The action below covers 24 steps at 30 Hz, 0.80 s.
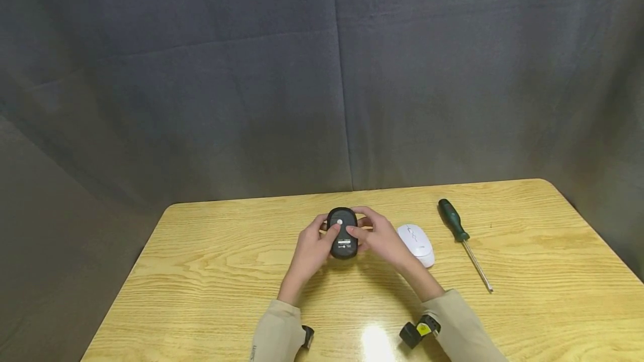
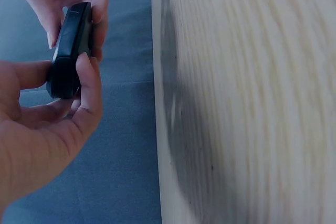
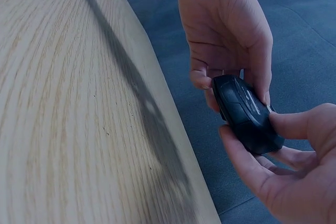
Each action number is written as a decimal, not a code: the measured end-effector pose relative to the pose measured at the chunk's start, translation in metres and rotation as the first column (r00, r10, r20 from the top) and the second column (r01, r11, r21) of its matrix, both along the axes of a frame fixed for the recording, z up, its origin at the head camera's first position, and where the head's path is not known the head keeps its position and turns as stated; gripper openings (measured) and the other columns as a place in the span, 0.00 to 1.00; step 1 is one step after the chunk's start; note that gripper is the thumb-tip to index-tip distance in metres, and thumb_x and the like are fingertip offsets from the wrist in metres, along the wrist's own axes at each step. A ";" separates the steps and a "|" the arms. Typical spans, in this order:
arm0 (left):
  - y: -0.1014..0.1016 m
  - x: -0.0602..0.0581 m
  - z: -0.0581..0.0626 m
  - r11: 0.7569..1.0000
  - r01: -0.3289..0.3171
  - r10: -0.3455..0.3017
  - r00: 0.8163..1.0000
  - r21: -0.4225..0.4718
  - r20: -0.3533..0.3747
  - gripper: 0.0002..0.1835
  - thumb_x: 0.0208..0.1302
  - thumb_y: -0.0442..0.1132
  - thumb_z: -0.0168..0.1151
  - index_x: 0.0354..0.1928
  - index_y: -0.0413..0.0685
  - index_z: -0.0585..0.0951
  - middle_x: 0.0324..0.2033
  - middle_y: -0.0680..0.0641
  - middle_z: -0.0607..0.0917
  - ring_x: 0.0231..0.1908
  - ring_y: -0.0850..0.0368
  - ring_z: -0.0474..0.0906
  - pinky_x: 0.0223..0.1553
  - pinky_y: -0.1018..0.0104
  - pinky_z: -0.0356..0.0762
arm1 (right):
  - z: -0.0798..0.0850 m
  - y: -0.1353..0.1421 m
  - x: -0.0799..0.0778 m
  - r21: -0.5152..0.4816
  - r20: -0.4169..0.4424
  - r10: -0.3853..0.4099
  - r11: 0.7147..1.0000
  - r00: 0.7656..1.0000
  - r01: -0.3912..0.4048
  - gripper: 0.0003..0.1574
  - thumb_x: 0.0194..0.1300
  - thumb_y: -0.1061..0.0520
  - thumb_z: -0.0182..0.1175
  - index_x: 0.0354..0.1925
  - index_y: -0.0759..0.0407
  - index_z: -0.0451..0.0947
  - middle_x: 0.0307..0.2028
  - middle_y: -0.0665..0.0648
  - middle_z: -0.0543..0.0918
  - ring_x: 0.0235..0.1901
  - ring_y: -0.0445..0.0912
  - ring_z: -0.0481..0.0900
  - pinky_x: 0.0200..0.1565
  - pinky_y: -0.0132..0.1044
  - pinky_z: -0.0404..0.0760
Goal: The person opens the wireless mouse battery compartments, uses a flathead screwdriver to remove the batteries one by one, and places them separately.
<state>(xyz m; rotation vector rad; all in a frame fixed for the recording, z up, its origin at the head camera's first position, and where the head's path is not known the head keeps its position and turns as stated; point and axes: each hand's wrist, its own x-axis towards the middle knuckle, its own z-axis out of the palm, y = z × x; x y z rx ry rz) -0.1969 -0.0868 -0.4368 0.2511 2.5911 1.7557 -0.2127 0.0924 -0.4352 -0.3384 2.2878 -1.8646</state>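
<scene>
A black computer mouse (image 1: 344, 243) is held up off the table with its labelled underside facing the head camera. My left hand (image 1: 311, 246) grips its left side, thumb on the underside near a round white spot. From the other side my right hand (image 1: 381, 239) holds it, its thumb also laid on the underside. Both wrist views show the mouse (image 2: 69, 51) pinched between thumbs and curled fingers of the two hands. In the right wrist view the dark mouse (image 3: 247, 114) is tilted, with pale print on the underside.
A white mouse (image 1: 415, 243) lies on the wooden table (image 1: 211, 272), just right of my right hand. Farther right is a screwdriver (image 1: 454, 221) with a dark green handle, its shaft pointing toward the front. A grey curtain (image 1: 251, 99) hangs behind the table.
</scene>
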 end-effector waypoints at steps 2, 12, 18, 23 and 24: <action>0.002 0.000 0.000 1.000 -0.015 0.015 1.000 0.007 -0.001 0.23 0.78 0.40 0.56 0.65 0.31 0.75 0.38 0.40 0.81 0.23 0.60 0.77 0.28 0.50 0.83 | 0.001 0.000 0.000 -0.005 -0.004 -0.006 1.000 1.000 0.006 0.30 0.74 0.62 0.61 0.70 0.67 0.69 0.46 0.67 0.79 0.39 0.50 0.82 0.41 0.54 0.87; 0.006 0.002 -0.001 0.995 -0.081 0.082 0.997 0.062 -0.007 0.22 0.75 0.39 0.60 0.63 0.32 0.77 0.41 0.39 0.83 0.28 0.59 0.79 0.29 0.57 0.84 | 0.003 0.002 0.000 -0.077 0.017 0.005 0.997 1.000 -0.004 0.30 0.75 0.63 0.60 0.70 0.70 0.68 0.44 0.67 0.80 0.34 0.48 0.84 0.38 0.49 0.88; 0.008 0.001 -0.002 0.995 -0.059 0.060 0.998 0.077 -0.011 0.21 0.74 0.38 0.60 0.62 0.31 0.77 0.42 0.39 0.82 0.29 0.59 0.80 0.30 0.56 0.85 | 0.001 0.006 0.000 -0.081 0.028 -0.004 0.997 1.000 0.007 0.31 0.74 0.63 0.60 0.71 0.70 0.68 0.44 0.67 0.79 0.33 0.48 0.84 0.36 0.47 0.88; 0.007 0.001 -0.002 0.995 -0.066 0.067 0.998 0.072 -0.015 0.21 0.75 0.38 0.60 0.62 0.31 0.77 0.41 0.40 0.82 0.28 0.59 0.80 0.28 0.60 0.84 | -0.001 0.004 -0.002 -0.072 0.016 -0.019 0.997 1.000 0.020 0.29 0.73 0.65 0.60 0.69 0.70 0.70 0.43 0.68 0.81 0.34 0.48 0.84 0.35 0.46 0.88; 0.007 0.001 -0.002 0.995 -0.065 0.066 0.998 0.071 -0.015 0.21 0.75 0.38 0.60 0.62 0.31 0.77 0.41 0.40 0.82 0.29 0.59 0.80 0.28 0.60 0.84 | -0.001 0.003 -0.002 -0.067 0.010 -0.022 0.997 1.000 0.023 0.29 0.73 0.65 0.60 0.69 0.71 0.70 0.43 0.68 0.81 0.34 0.48 0.84 0.34 0.45 0.88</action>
